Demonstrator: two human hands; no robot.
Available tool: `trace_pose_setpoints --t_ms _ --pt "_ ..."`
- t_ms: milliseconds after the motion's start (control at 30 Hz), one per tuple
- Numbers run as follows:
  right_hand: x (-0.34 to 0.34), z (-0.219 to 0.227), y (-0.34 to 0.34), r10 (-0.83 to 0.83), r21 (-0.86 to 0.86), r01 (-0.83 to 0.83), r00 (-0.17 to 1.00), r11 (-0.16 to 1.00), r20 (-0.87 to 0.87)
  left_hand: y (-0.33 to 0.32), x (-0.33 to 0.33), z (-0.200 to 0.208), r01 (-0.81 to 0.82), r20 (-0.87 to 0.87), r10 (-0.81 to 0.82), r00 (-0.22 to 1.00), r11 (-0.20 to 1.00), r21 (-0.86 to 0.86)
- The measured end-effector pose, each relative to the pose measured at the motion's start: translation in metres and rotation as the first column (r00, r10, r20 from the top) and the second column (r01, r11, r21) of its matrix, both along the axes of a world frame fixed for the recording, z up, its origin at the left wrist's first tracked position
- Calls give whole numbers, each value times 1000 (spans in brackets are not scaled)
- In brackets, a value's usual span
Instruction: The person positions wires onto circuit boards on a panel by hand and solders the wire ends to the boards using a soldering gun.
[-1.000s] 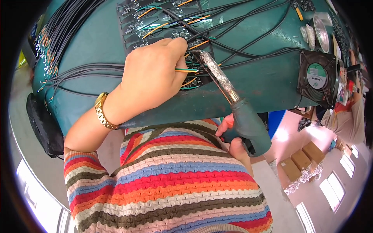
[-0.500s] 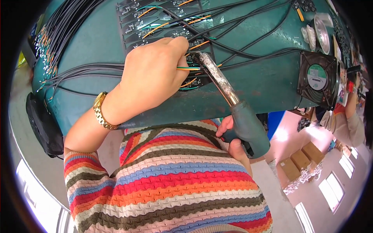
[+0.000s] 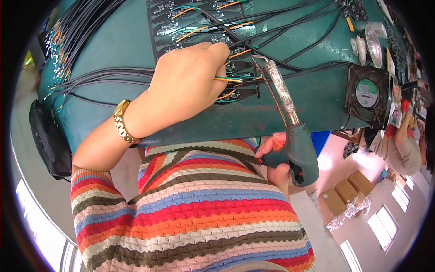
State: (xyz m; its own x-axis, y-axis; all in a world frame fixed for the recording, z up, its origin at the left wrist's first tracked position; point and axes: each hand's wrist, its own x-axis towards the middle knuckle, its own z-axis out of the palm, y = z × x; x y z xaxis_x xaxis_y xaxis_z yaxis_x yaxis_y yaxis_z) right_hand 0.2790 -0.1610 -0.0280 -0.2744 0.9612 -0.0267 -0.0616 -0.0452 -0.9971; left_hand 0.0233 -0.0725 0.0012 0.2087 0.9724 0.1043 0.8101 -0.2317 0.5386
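Observation:
My left hand (image 3: 188, 84) is closed in a pinch on a cable whose thin orange and green wire ends (image 3: 229, 79) stick out past the fingertips. Those ends lie over a panel of black circuit boards (image 3: 240, 68), partly covered by the hand. My right hand (image 3: 273, 145), at the table's near edge, grips the dark green handle of a pistol-shaped soldering iron (image 3: 302, 145). Its stained metal barrel points up and away, and the bent tip sits beside the panel's right edge, apart from the wire ends. Most of the right palm is hidden.
On the green tabletop (image 3: 312, 102), a thick bundle of black cables (image 3: 88, 34) lies at the far left. Finished-looking cables run right from the boards. A black fan (image 3: 368, 93) stands at right near a clear round dish (image 3: 374, 45). Another person's arm (image 3: 402, 136) shows far right.
The soldering iron has swung right, its tip drawing away from the wire ends. My left hand keeps its pinch; hand and boards appear shifted slightly right in the picture.

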Motion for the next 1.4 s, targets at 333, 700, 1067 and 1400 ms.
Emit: trace_pose_setpoints --t_ms 333,700,1067,1400 --pt "-8 4 2 -120 -118 106 986 987 -118 8 -69 32 142 123 -146 982 989 41" --pt "-56 17 5 189 -182 -180 981 967 34 -2 -89 -6 30 139 -56 989 983 179" --pt "-62 11 2 164 -90 -165 986 982 -16 -9 -80 -8 -52 279 37 960 998 46" --pt "-67 25 1 119 -357 -99 992 929 33 -8 -73 -8 -99 127 86 988 991 95"
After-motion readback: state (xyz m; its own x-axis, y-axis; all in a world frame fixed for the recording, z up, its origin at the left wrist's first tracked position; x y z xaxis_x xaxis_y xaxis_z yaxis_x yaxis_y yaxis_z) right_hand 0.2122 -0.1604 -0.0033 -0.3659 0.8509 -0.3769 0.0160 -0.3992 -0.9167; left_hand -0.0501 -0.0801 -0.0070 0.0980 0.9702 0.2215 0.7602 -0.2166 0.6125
